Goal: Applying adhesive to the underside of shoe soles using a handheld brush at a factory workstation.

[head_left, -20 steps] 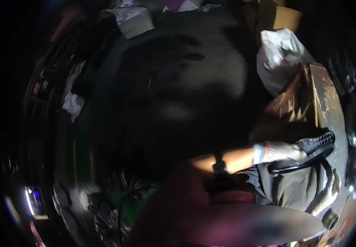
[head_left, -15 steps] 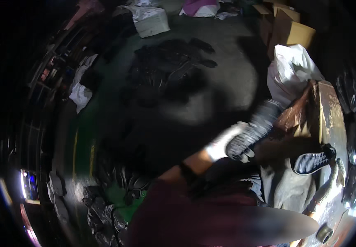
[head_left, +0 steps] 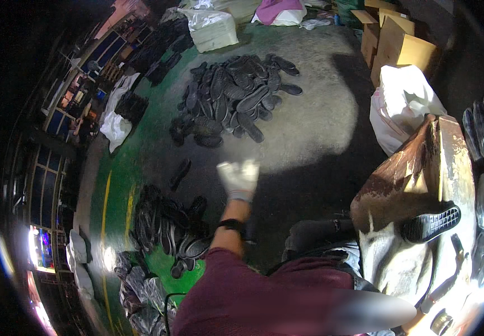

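Head view: gloved left hand [head_left: 239, 178] outstretched, fingers spread and empty, above the floor between two piles of black soles [head_left: 236, 98]; right hand unseen.

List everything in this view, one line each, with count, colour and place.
Far sole pile: one heap, black, on the floor near the top centre.
Near sole pile: one heap, black, on the green floor at lower left.
Single sole: one, black, on the stained workbench.
Workbench: one, brown and white stained, at right.
Plastic bag: one, white, beside the workbench.
Cardboard boxes: several, brown, top right.
Wrapped bundle: one, white, top centre.
Floor: grey concrete, green painted at left.
Gloved hand: one, white glove, fingers spread and holding nothing, raised over the floor at centre; which hand cannot be told.
Sleeve: maroon, bottom centre.
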A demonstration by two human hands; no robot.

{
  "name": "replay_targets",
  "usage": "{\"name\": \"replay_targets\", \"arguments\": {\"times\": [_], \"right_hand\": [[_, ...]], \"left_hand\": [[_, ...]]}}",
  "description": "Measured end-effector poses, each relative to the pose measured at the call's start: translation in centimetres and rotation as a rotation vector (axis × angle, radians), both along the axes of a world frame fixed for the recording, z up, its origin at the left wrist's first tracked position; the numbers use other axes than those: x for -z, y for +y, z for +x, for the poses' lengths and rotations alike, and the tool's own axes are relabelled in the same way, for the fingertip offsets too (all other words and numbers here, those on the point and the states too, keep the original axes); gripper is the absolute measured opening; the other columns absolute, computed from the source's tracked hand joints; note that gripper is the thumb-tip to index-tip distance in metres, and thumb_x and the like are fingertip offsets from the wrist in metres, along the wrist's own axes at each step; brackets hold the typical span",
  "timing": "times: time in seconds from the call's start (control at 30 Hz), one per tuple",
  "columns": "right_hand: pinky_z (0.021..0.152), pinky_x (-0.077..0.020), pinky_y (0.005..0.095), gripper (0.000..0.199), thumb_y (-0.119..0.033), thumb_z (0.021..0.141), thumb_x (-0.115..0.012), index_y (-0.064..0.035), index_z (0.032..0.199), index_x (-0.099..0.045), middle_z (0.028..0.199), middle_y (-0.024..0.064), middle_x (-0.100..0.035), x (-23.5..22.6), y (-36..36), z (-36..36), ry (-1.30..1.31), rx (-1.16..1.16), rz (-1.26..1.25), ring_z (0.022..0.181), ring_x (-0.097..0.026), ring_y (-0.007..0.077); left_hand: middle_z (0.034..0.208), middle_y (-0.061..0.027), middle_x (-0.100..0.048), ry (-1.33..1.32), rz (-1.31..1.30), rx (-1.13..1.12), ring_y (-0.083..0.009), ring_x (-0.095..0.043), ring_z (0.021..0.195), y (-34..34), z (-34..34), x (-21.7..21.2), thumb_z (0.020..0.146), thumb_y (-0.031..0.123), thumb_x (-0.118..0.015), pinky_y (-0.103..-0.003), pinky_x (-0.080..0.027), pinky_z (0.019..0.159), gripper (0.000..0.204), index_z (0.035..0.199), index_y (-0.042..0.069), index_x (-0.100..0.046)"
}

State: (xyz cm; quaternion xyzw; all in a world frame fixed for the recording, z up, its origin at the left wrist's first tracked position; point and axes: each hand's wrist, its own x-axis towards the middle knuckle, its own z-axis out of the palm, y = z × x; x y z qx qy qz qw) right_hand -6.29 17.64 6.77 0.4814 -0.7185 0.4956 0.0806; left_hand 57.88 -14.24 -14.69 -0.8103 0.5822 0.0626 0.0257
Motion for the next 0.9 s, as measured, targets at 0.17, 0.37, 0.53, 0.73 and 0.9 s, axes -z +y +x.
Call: {"name": "replay_targets", "arguments": {"times": [0.17,0.37,0.53,0.73,0.9], "right_hand": [[0.102,-0.0535,0.0363,0.030,-0.014,0.108,-0.055,0.0057,0.123,-0.072,0.120,0.0150,-0.075,-0.3,7.8,0.3,-0.111,-0.019,-0.105,0.112,-0.069,0.0213],[0.101,-0.0541,0.0358,0.028,-0.012,0.107,-0.057,0.0048,0.121,-0.073,0.118,0.0140,-0.075,7.5,27.2,12.7,-0.006,0.678,-0.115,0.111,-0.069,0.0203],[0.100,-0.0545,0.0354,0.026,-0.011,0.106,-0.058,0.0040,0.120,-0.073,0.116,0.0131,-0.076,4.5,24.0,-1.9,0.000,0.904,-0.248,0.110,-0.069,0.0194],[0.091,-0.0555,0.0314,0.025,-0.017,0.094,-0.074,-0.0074,0.117,-0.076,0.109,0.0064,-0.077,1.9,27.2,-3.6,-0.173,1.075,-0.260,0.100,-0.071,0.0138],[0.084,-0.0576,0.0349,0.029,-0.038,0.088,-0.075,-0.0191,0.109,-0.079,0.099,0.0088,-0.080,3.3,29.1,-7.9,-0.033,1.185,0.086,0.087,-0.076,0.0241]], "left_hand": [[0.110,-0.0137,-0.068,2.295,0.410,-0.089,-0.0324,-0.068,0.099,1.0,-33.7,-1.3,0.107,0.027,-0.059,-0.045,-0.059,0.083,0.032,0.134,0.011,-0.059],[0.122,-0.0123,-0.069,1.341,0.273,1.236,-0.0206,-0.071,0.100,5.5,-53.7,-8.7,0.101,0.011,-0.061,-0.035,-0.059,0.088,0.036,0.136,0.001,-0.062],[0.145,-0.0261,-0.057,1.091,0.125,2.081,-0.0413,-0.056,0.133,13.9,-63.4,-11.8,0.090,-0.001,-0.054,-0.045,-0.045,0.114,0.048,0.133,0.012,-0.071],[0.140,-0.0174,-0.065,0.192,-0.435,2.542,-0.0386,-0.050,0.141,12.0,-65.6,-11.1,0.080,0.010,-0.062,-0.068,-0.023,0.122,0.019,0.088,0.013,-0.079],[0.112,-0.0076,-0.073,-0.036,-0.443,2.530,-0.0338,-0.055,0.137,9.6,-66.0,-14.1,0.081,0.014,-0.062,-0.070,-0.021,0.121,0.015,0.081,0.017,-0.077]]}}
